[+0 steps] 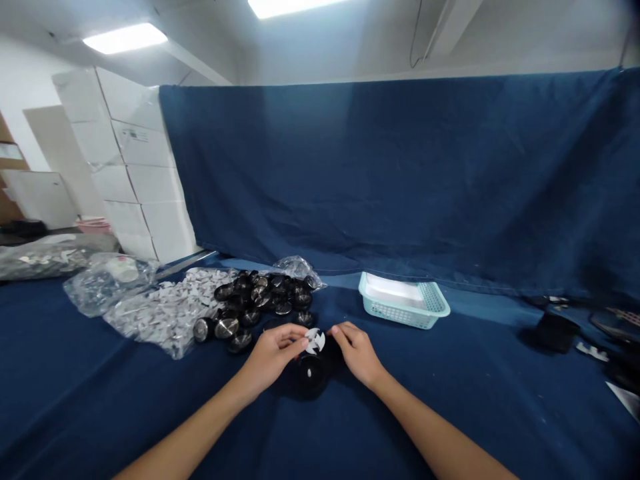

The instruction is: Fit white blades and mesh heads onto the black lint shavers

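Note:
My left hand [280, 348] is closed, pinching a white notched plastic disc [315, 341] between thumb and fingers. Just right of the disc, my right hand [356, 350] has its thumb and fingertips drawn together beside a dark shape. What they hold, if anything, blends into the dark cloth. Below the disc, between both hands, is a black round part [311, 375] with a small pale spot at its centre. Behind my left hand lies a pile of black round parts with shiny metallic faces [260, 297].
Left of the pile spreads a clear plastic bag of small white pieces [170, 303]. A light turquoise basket [405, 312] with white content stands back right. Black items [555, 332] lie far right. Stacked white boxes [135, 160] and a blue curtain [390, 180] border the table.

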Tool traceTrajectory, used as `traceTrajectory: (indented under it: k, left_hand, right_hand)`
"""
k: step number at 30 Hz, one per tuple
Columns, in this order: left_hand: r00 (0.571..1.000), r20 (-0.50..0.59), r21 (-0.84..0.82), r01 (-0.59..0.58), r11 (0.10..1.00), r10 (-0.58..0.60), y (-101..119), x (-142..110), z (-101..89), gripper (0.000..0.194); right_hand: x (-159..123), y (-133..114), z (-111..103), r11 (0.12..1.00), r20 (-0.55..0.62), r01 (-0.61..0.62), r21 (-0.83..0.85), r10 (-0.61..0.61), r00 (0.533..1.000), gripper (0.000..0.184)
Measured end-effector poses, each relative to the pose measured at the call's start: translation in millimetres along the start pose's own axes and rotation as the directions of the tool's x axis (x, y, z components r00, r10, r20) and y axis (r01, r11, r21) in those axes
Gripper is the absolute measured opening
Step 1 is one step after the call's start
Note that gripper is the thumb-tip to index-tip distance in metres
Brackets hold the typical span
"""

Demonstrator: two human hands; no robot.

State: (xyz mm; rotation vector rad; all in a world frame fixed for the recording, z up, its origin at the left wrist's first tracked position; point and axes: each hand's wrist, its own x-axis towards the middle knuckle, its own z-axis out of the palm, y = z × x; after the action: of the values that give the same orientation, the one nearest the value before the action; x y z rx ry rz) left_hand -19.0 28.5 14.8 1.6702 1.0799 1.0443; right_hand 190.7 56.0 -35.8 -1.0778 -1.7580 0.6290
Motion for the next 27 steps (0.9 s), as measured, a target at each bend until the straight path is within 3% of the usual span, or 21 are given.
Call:
traceTrajectory:
  k: [5,13,21,24,27]
  left_hand:
    - [0.999,-0.014,-0.074,0.036,0.997,-0.037,-1,-9,-10.9,0.024]
    - [0.991,-0.063,-0.180,0.108,0.978,-0.121,7,-20,-11.3,0.027]
    - [0.976,-0.085,-0.333,0.163,0.929,-0.202,10,-24,-8.7,0.034]
    - [0.980,-0.078,-0.309,0.153,0.939,-0.185,7,-23,-9.6,0.033]
    - [0.994,-0.079,-0.144,0.063,0.988,-0.075,5,-22,-10.8,0.026]
  right_hand:
    - [3,19,0,0.989,-0.087,-0.150,-0.003,0.150,0.985,0.045]
    - [-2,9,2,0.994,0.026,-0.097,0.047,0.096,0.995,0.028]
    - [-4,12,4,0.993,0.035,-0.116,0.018,0.115,0.993,0.025]
    - [-3,12,3,0.994,0.049,-0.109,0.006,0.108,0.993,0.023]
    - [-3,12,3,0.995,0.067,-0.100,-0.001,0.100,0.993,0.022]
